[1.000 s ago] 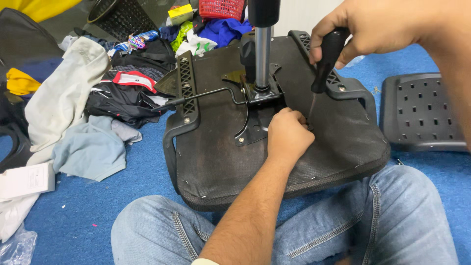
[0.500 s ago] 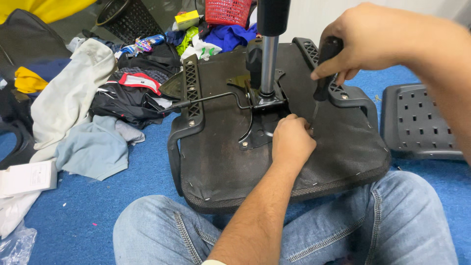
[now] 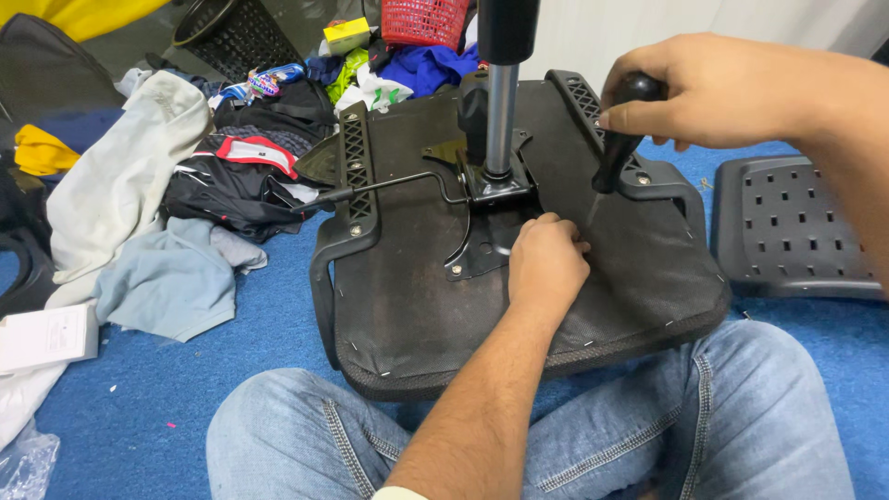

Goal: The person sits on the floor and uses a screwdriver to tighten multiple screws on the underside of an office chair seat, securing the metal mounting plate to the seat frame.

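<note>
One upturned chair seat (image 3: pixel 417 306) is seen lying across the person's legs on the blue carpet (image 3: pixel 139 417), with one metal mechanism plate (image 3: pixel 486 222) bolted at its middle, one gas-lift column (image 3: pixel 500 102) rising from that plate, and one thin lever (image 3: pixel 389 185) running out sideways. Two armrest brackets are counted, one (image 3: pixel 356 176) far from the fingers on the left edge and one (image 3: pixel 593 102) just under the right fingers. One screwdriver (image 3: pixel 619 139) is gripped by the right hand (image 3: pixel 713 93), its fingers wrapped closed round the black handle, the shaft pointing down towards the seat between the two hands. The left hand (image 3: pixel 546 264) is curled into a loose fist, its fingertips (image 3: pixel 574 243) pressed to the plate's edge (whether something small is pinched there cannot be told). One separate grey perforated panel (image 3: pixel 796 231) lies beyond the right wrist. A heap of clothes (image 3: pixel 167 213), one black basket (image 3: pixel 231 32) and one red basket (image 3: pixel 421 20) are found well away from the left fingers.
</note>
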